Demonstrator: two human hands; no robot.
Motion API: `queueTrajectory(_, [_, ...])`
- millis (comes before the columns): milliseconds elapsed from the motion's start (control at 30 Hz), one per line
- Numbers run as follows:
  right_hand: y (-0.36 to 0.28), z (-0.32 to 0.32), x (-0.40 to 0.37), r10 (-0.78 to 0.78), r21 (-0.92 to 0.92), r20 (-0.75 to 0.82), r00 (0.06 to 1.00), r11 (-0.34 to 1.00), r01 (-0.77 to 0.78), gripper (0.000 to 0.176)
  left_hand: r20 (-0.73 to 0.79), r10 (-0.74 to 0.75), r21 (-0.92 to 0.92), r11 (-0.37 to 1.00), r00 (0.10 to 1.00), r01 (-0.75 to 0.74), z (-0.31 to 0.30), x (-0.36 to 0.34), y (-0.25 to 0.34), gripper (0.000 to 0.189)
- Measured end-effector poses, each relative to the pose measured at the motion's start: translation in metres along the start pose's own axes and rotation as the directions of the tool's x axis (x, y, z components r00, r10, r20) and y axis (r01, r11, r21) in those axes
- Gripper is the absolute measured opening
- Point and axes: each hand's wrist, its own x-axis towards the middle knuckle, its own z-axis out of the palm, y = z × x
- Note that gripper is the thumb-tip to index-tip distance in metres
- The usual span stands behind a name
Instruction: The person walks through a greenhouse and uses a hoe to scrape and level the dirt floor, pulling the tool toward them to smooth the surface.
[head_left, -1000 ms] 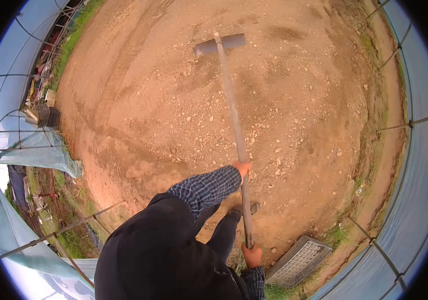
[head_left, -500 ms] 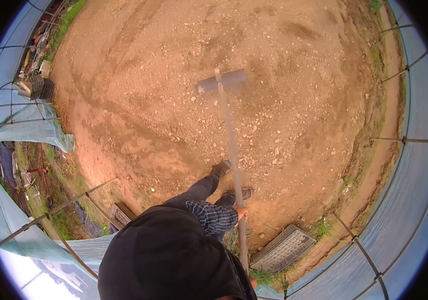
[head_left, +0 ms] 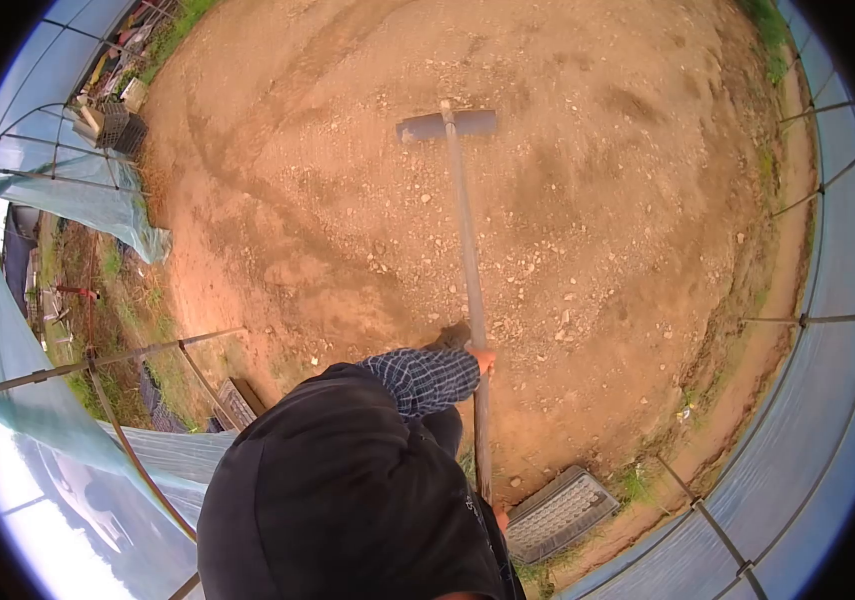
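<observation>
A long-handled rake with a wide, flat, dark blade stretches away from my body over pebbly brown soil. The blade lies at ground level. My left hand, below a dark plaid sleeve, is closed around the middle of the wooden handle. Farther back, my right hand shows only in part beside the rear end of the handle, closed on it; the dark hooded garment covers the rest. One dark shoe shows beside the handle.
A grey plastic crate lies at the lower right, another crate at the lower left. Crates stand at the far left. Metal poles and plastic sheeting enclose the bare soil on both sides.
The rake's blade has moved farther away from my body over the soil. My left arm is stretched farther forward, and my right hand has come forward as well. The view has shifted.
</observation>
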Motion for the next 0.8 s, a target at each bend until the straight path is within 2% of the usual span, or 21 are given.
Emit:
queueTrajectory(33, [0.054, 0.007, -0.009, -0.027, -0.051, -0.005, 1.0, 0.998, 0.026, 0.042, 0.047, -0.064, -0.058, 0.996, 0.997, 0.067, 0.012, -0.016, -0.03, 0.021])
queueTrajectory(67, [0.095, 0.005, -0.029, 0.014, -0.082, -0.013, 1.0, 0.997, -0.015, 0.043, 0.097, -0.123, -0.108, 0.985, 0.988, 0.134, 0.024, -0.032, -0.059, 0.021])
queueTrajectory(100, [0.124, 0.002, -0.047, 0.056, -0.108, -0.026, 0.998, 0.992, -0.059, 0.044, 0.102, -0.263, -0.104, 0.956, 0.959, 0.273, 0.035, -0.041, -0.084, 0.019])
queueTrajectory(133, [0.141, -0.01, -0.071, 0.065, -0.124, -0.011, 0.998, 0.99, -0.066, 0.045, 0.138, -0.262, -0.125, 0.952, 0.955, 0.279, 0.043, -0.072, -0.1, 0.015])
queueTrajectory(167, [0.148, -0.023, -0.097, 0.078, -0.141, 0.004, 0.997, 0.987, -0.077, 0.045, 0.159, -0.35, -0.146, 0.917, 0.923, 0.373, 0.05, -0.106, -0.1, 0.007])
queueTrajectory(200, [0.141, -0.031, -0.112, 0.091, -0.139, -0.005, 0.996, 0.986, -0.091, 0.045, 0.18, -0.436, -0.162, 0.871, 0.882, 0.463, 0.053, -0.126, -0.103, 0.011])
queueTrajectory(300, [0.101, -0.045, -0.148, 0.092, -0.151, 0.028, 0.995, 0.985, -0.087, 0.038, 0.191, -0.485, -0.197, 0.833, 0.853, 0.517, 0.043, -0.142, -0.117, 0.009])
queueTrajectory(433, [0.062, -0.014, -0.141, 0.077, -0.155, 0.019, 0.997, 0.985, -0.073, 0.033, 0.263, -0.486, -0.178, 0.824, 0.833, 0.537, -0.003, -0.111, -0.11, 0.006])
queueTrajectory(467, [0.053, 0.002, -0.134, 0.069, -0.162, 0.007, 0.998, 0.985, -0.067, 0.034, 0.268, -0.513, -0.065, 0.835, 0.816, 0.546, -0.021, -0.089, -0.108, 0.007])
queueTrajectory(500, [0.029, 0.017, -0.126, 0.069, -0.164, 0.004, 0.998, 0.984, -0.068, 0.034, 0.271, -0.512, -0.064, 0.835, 0.815, 0.546, -0.041, -0.067, -0.104, 0.007])
queueTrajectory(567, [-0.036, 0.054, -0.104, 0.163, -0.185, -0.043, 0.986, 0.968, -0.168, 0.046, 0.259, -0.293, -0.066, 0.945, 0.92, 0.32, -0.085, -0.039, -0.078, 0.011])
queueTrajectory(633, [-0.059, 0.114, -0.066, -0.008, -0.213, -0.078, 0.997, 0.977, -0.009, 0.047, 0.099, -0.169, -0.063, 0.982, 0.981, 0.176, -0.136, -0.028, -0.013, 0.015])
queueTrajectory(667, [-0.103, 0.135, -0.053, 0.036, -0.074, -0.092, 0.995, 0.996, -0.043, 0.048, 0.089, -0.073, -0.174, 0.981, 0.993, 0.087, -0.162, -0.011, 0.004, 0.017])
queueTrajectory(700, [-0.163, 0.15, -0.042, 0.063, -0.086, -0.049, 0.997, 0.994, -0.067, 0.047, 0.146, -0.017, -0.02, 1.0, 0.989, 0.021, -0.196, 0.003, 0.04, 0.022])
queueTrajectory(733, [-0.226, 0.168, -0.034, 0.244, -0.117, -0.084, 0.966, 0.961, -0.252, 0.048, 0.04, -0.014, 0.207, 0.978, 0.999, 0.005, -0.226, 0.015, 0.083, 0.028])
queueTrajectory(767, [-0.241, 0.194, -0.003, 0.088, -0.093, 0.027, 0.996, 0.992, -0.085, 0.052, 0.108, 0.113, 0.38, 0.913, 0.988, -0.146, -0.261, 0.037, 0.123, 0.03])
queueTrajectory(800, [-0.296, 0.209, 0.014, 0.208, -0.31, -0.005, 0.978, 0.929, -0.2, 0.05, 0.133, 0.14, 0.58, 0.792, 0.981, -0.191, -0.286, -0.02, 0.195, 0.031])
